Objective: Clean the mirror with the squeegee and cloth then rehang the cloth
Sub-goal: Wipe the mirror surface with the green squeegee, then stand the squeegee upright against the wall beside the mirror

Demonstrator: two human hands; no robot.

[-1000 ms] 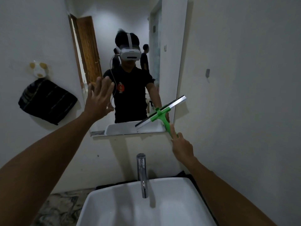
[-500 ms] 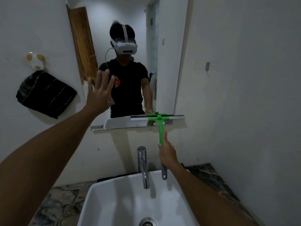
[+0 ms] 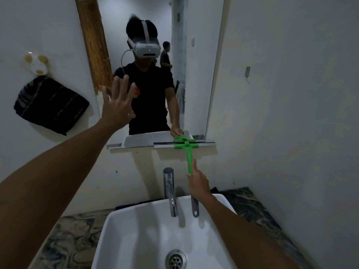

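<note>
while my left hand [image 3: 118, 105] lies flat and open to steady the mirror [image 3: 196, 74], my right hand [image 3: 198, 184] grips the squeegee [image 3: 187, 147] at the mirror's bottom edge.

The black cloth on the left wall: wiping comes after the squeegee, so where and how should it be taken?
Grip the black cloth at its lower hanging part, coming from the front and below with the free left hand, then lift up. It hangs bunched from the white hook above, so its top is caught there and the bottom hangs free.
</note>
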